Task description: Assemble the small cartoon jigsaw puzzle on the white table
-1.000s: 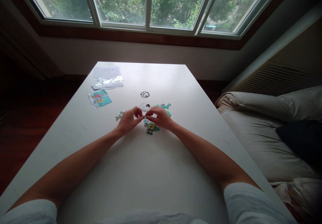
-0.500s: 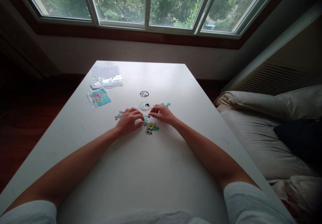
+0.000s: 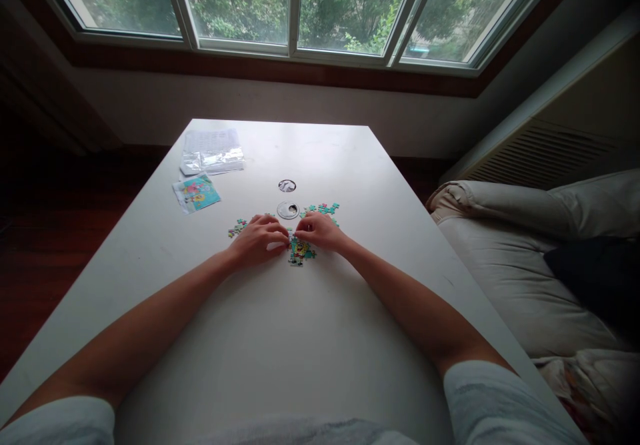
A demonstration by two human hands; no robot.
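A partly joined jigsaw puzzle [image 3: 301, 251] with a yellow cartoon figure on turquoise lies flat on the white table [image 3: 280, 338]. My left hand [image 3: 260, 239] is bent at its left edge, thumb and fingertips close together against the joined pieces. At the puzzle's upper edge, my right hand [image 3: 320, 230] pinches a small jigsaw piece, mostly hidden by the fingertips. Loose puzzle pieces [image 3: 325, 209] lie beyond my right hand. More loose pieces [image 3: 238, 227] show past my left hand, which partly covers them.
Two round discs [image 3: 288, 210] with black-and-white pictures lie beyond my hands. A turquoise picture card [image 3: 197, 193] and a clear plastic bag [image 3: 213, 153] with paper sit at the far left. A pale sofa [image 3: 490, 265] stands along the table's right side.
My right hand has moved slightly left and toward me, bringing its pinched piece to the puzzle's upper edge. My left hand has shifted a little right against the puzzle.
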